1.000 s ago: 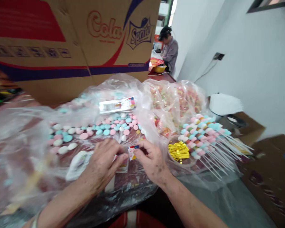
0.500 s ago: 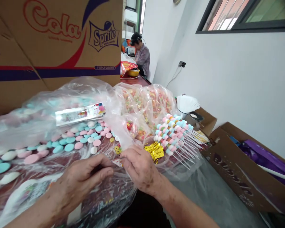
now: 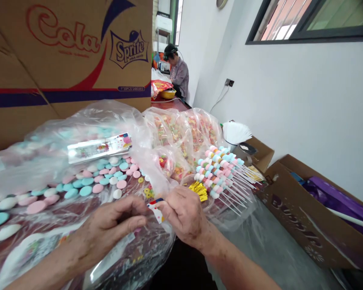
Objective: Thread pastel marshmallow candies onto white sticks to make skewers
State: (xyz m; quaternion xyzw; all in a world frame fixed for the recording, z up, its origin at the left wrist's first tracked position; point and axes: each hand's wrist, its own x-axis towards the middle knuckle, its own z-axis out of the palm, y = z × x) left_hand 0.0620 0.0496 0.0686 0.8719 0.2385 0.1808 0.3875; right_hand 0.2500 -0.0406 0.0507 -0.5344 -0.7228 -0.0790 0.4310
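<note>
Between my hands is a small printed plastic bag [image 3: 157, 210] with coloured dots at its end. My right hand [image 3: 186, 215] pinches that dotted end between thumb and fingers. The fingertips of my left hand [image 3: 115, 219] are curled at the bag's other edge, with the thumb a little apart; their exact hold is partly hidden. Below, the bag's clear length runs down to the left. A bundle of gold twist ties [image 3: 199, 191] lies just beyond my right hand. Pink, blue and white candies [image 3: 86, 190] are spread beyond my left hand.
Skewered candies on white sticks [image 3: 219, 167] lie to the right. A stack of printed bags [image 3: 99, 148] rests on the candy sack. Ring gummies fill a clear bag [image 3: 181, 129]. A large carton [image 3: 69, 52] stands behind, another carton [image 3: 305, 217] at right. A person [image 3: 179, 72] sits farther back.
The bag's dotted end now shows more fully between my hands. My right hand has shifted slightly right, partly covering the gold twist ties. The view has moved slightly.
</note>
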